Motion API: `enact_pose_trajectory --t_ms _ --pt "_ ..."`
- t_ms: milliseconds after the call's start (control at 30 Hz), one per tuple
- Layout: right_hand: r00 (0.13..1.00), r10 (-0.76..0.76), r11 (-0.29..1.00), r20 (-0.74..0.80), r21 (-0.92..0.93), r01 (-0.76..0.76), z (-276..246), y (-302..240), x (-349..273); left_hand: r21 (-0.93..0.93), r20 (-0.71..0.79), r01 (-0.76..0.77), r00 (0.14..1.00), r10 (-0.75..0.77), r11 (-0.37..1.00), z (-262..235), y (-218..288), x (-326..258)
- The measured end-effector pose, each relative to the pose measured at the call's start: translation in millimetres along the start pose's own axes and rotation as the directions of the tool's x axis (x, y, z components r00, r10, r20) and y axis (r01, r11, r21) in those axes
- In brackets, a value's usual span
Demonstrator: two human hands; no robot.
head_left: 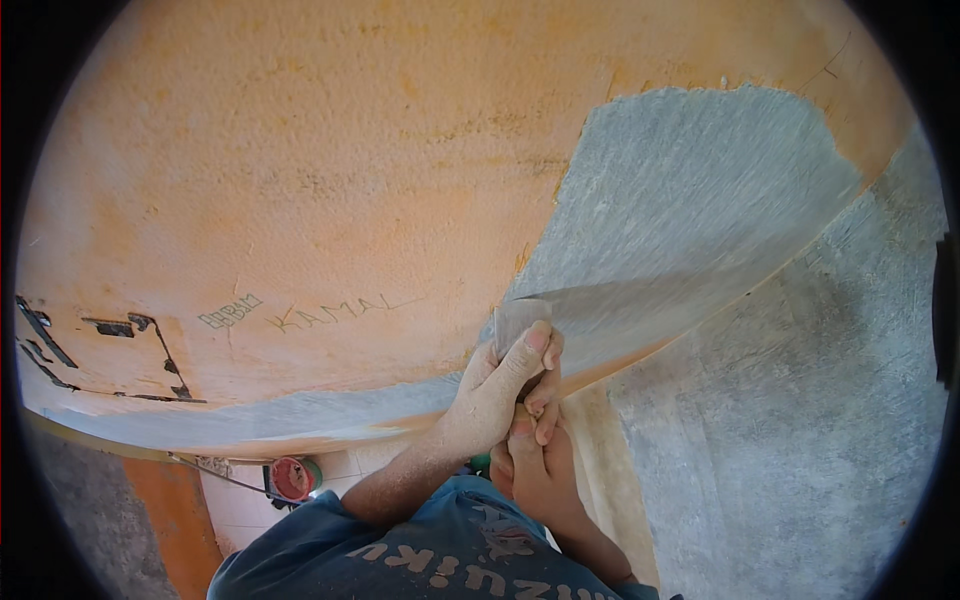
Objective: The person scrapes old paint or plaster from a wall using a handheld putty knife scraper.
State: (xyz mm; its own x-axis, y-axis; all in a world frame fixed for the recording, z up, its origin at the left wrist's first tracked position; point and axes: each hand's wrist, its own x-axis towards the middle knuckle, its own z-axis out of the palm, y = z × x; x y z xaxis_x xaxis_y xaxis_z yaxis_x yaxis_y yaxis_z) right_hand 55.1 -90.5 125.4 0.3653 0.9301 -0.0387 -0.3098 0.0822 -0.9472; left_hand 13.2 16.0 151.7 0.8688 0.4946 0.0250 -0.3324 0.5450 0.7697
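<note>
My left hand (492, 392), dusty with pale powder, is closed round a thin flat grey piece (522, 317) with a straight top edge. It looks like a scraper blade or a folded abrasive sheet; I cannot tell which. The thumb presses on its face, and it sits in front of a grey coated patch (690, 190) on a large curved orange surface (330, 150). My right hand (540, 468) is closed just below, its thumb touching or very near the left hand's fingers. Whatever it grips is hidden.
Dark strips (110, 328) and pencil marks lie on the orange surface at left. A pale grey panel (780, 400) rises at right. Below left, a red-and-green bucket (293, 479) stands on white floor tiles (237, 503) beside a dark cable or hose.
</note>
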Motion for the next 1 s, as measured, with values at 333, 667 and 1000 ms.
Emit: enact_pose_trajectory --t_ms 333,667,1000 --pt "0.999 0.019 1.000 -0.046 0.003 -0.019 9 0 -4 -0.030 -0.002 -0.010 1.000 0.010 1.000 -4 -6 -1" --pt "0.999 0.000 0.997 0.050 0.071 -0.004 -3 10 -1 -0.021 0.126 -0.101 0.987 0.103 0.995 -9 4 13" --pt "0.978 -0.203 0.966 -0.043 -0.174 0.193 -2 29 0 0.003 0.192 -0.078 0.978 0.076 0.997 -12 5 17"
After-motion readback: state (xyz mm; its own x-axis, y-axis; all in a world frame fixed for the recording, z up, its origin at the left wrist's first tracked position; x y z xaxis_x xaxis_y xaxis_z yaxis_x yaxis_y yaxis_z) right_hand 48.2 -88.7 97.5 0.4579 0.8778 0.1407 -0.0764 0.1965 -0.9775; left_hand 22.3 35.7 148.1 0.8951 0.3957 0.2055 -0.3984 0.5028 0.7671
